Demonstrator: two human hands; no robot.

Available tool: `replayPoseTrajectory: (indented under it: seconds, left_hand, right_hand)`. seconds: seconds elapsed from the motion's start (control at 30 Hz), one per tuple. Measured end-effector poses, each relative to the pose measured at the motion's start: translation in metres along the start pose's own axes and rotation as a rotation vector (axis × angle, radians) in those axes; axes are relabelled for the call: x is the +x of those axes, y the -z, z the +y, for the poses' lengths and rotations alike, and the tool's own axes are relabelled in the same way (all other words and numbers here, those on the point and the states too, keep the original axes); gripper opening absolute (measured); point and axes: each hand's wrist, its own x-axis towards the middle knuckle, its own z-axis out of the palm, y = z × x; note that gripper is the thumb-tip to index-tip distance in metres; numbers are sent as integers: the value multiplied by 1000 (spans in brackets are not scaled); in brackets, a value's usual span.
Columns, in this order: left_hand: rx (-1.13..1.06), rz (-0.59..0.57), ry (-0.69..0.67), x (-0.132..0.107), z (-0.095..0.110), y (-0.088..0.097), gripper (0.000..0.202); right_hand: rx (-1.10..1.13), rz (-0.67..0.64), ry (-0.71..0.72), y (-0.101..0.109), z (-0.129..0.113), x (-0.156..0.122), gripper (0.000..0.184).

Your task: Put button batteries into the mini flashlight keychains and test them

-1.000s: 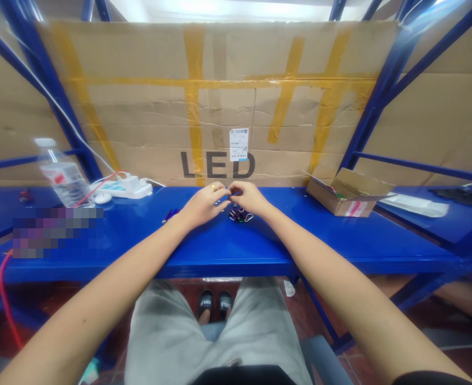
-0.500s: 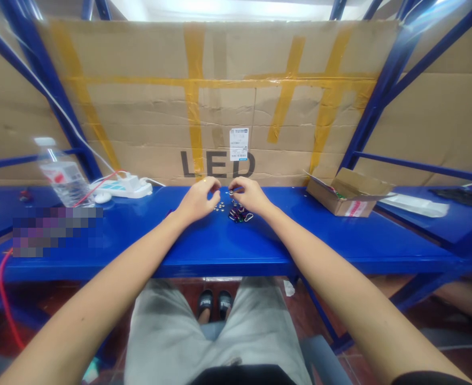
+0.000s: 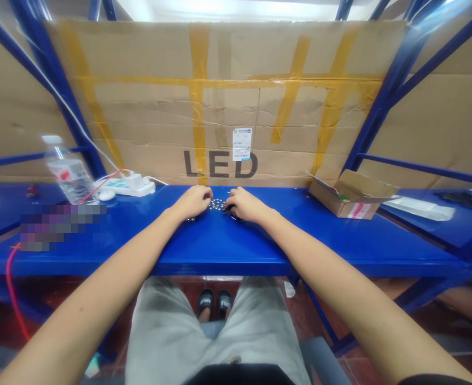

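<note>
My left hand (image 3: 194, 201) rests low over the blue tabletop with its fingers bent together. Its fingertips are at the left side of a scatter of small round metal pieces (image 3: 217, 204); whatever they pinch is too small to make out. To the right, my right hand (image 3: 247, 204) has its fingers closed on dark carabiners (image 3: 231, 212), most of which it covers. A few small shiny bits (image 3: 191, 218) show beneath my left wrist.
An open cardboard box (image 3: 346, 198) stands at the right, beside a white packet (image 3: 420, 207). Toward the left are a water bottle (image 3: 69, 174) and a white power strip (image 3: 127, 184) with cables. A large cardboard sheet (image 3: 155, 117) closes off the back of the blue table (image 3: 219, 246).
Both hands have come down toward the tabletop. My right hand has moved from above the pile onto the carabiners, and my left has shifted slightly left. The view has turned slightly.
</note>
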Motion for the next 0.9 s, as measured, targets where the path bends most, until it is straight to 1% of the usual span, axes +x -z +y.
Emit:
replayPoseTrajectory:
  seconds: [0.1,0.2,0.33,0.47,0.53,0.63,0.77,0.9]
  left_hand:
    - [-22,-64,-57,0,5,1,20]
    - [-71,-135,-109,-1,12,4,23]
    - [-119,-230,-74,-4,14,13,29]
    - [-128,-324,-50,-5,9,18,29]
    - [-132,-332,-53,-5,7,16,29]
    - [-145,-315,-66,-3,7,11,25]
    - [-195,-333,-53,-2,5,6,18]
    - [-239,-331,-60,-2,1,3,15]
  right_hand:
    - [-88,-20,17,2,-8,0,33]
    - [-107,23,18,6,-8,0,35]
    - [-58,76,-31,10,2,-2,32]
    - [76,127,-100,14,11,-3,29]
    - [161,163,-126,16,14,-4,29]
    - [260,189,-161,18,14,-4,29]
    - [338,182,-198,17,9,-5,28]
    - [378,163,-201,15,7,-4,28]
